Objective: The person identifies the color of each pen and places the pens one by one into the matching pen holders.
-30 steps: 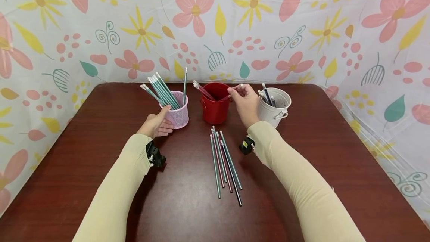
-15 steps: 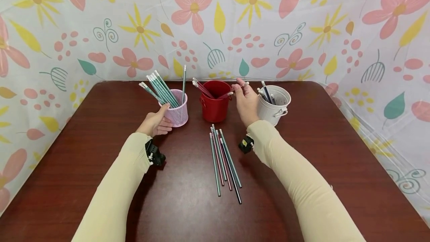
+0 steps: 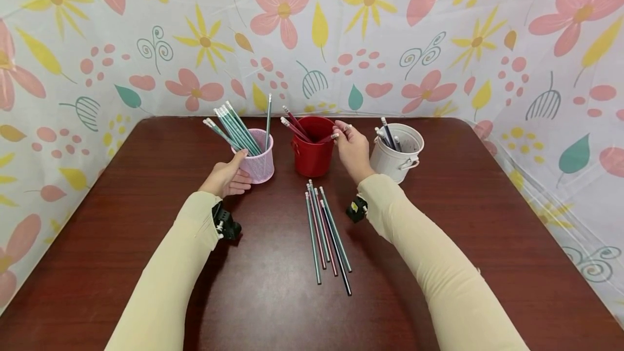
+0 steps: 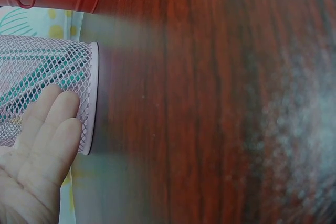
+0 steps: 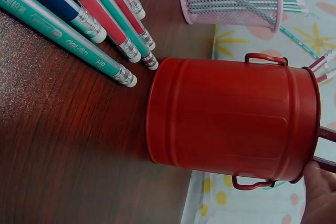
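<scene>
My left hand (image 3: 228, 176) rests against the pink mesh cup (image 3: 258, 168), its thumb near the rim. In the left wrist view, straight fingers (image 4: 64, 106) lie along the mesh. Several teal pencils (image 3: 237, 129) lean in that cup. At the red bucket's (image 3: 312, 160) right rim, my right hand (image 3: 353, 148) pinches a dark red pencil whose eraser end shows above the fingers. Another dark red pencil (image 3: 327, 138) leans beside it, eraser end toward the hand. More dark red pencils (image 3: 296, 128) lean to the bucket's left.
Several loose teal, red and dark blue pencils (image 3: 327, 232) lie on the brown table (image 3: 263, 286) in front of the red bucket. A white bucket (image 3: 396, 164) with dark pencils (image 3: 387, 133) stands at the right. Floral cloth (image 3: 312, 42) hangs behind.
My right hand moves away to the right, then back left to the red bucket's rim. One pencil at the bucket's left now stands higher. My left hand stays at the pink cup.
</scene>
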Action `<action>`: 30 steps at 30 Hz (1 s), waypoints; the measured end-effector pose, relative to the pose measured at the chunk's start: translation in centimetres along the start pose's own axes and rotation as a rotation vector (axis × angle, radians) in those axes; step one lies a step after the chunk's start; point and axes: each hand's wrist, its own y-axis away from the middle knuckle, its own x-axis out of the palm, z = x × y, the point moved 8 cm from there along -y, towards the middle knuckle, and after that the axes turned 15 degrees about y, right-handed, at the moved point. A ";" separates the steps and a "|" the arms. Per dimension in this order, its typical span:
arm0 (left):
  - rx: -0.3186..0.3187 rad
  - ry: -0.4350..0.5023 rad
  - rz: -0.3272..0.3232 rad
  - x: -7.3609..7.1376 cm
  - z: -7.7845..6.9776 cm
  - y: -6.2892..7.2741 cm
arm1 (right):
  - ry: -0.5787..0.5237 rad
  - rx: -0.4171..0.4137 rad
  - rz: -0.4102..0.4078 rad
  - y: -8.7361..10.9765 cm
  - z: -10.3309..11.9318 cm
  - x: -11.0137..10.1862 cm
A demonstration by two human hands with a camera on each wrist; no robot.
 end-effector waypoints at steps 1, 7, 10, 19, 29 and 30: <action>0.001 0.000 -0.001 0.0 0.0 0.0 | 0.036 -0.004 0.002 0.0 0.0 0.0; -0.003 0.008 -0.012 0.1 0.0 0.1 | 0.176 0.003 0.046 0.3 -0.3 0.0; -0.001 0.010 -0.018 0.2 0.0 0.2 | 0.190 0.002 0.058 0.3 -0.4 0.1; -0.001 0.011 -0.012 0.2 -0.2 0.3 | 0.244 0.053 0.099 1.1 -1.7 -0.6; -0.018 0.004 -0.005 0.1 0.0 0.1 | 0.632 -0.069 0.394 3.8 -3.0 0.3; -0.020 0.006 -0.005 0.1 0.0 0.1 | 0.667 -0.076 0.468 4.3 -3.2 0.8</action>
